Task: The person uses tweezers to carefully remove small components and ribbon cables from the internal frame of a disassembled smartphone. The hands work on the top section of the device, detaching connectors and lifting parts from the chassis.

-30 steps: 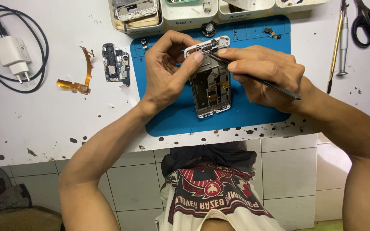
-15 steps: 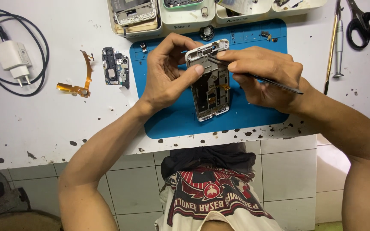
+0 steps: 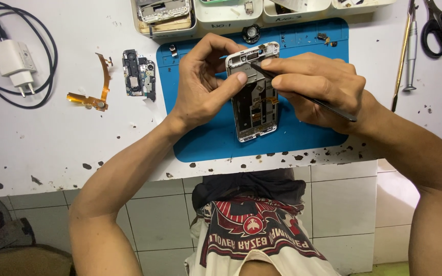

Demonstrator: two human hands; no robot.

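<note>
Hands meet over the blue mat point(image 3: 303, 138) in the middle of the white surface point(image 3: 52, 138), and both are busy on an opened phone point(image 3: 254, 102). The left hand point(image 3: 203, 84) is curled around the phone's left edge, thumb pressed across its upper face and fingers wrapped behind the top, holding it propped up off the mat with its lower end near the mat's front. The phone's back is off, so its white frame and dark insides with small copper-coloured parts show. The right hand point(image 3: 315, 84) is closed in a pinch on a thin dark tool point(image 3: 308, 97), fingers bunched near the tip; the tip touches the upper part of the phone just under the top edge, and the shaft runs back to the right past the wrist. Left of the mat lie a small dark circuit part point(image 3: 139, 74) and an orange ribbon cable point(image 3: 95, 87), well apart from the phone. Farther left sits a white charger point(image 3: 14, 64) ringed by its black cord point(image 3: 31, 97). Along the far edge stand pale trays point(image 3: 221, 18), one holding another phone body. Out to the right rest a slim screwdriver point(image 3: 410, 51) and black-handled scissors point(image 3: 441, 25).
</note>
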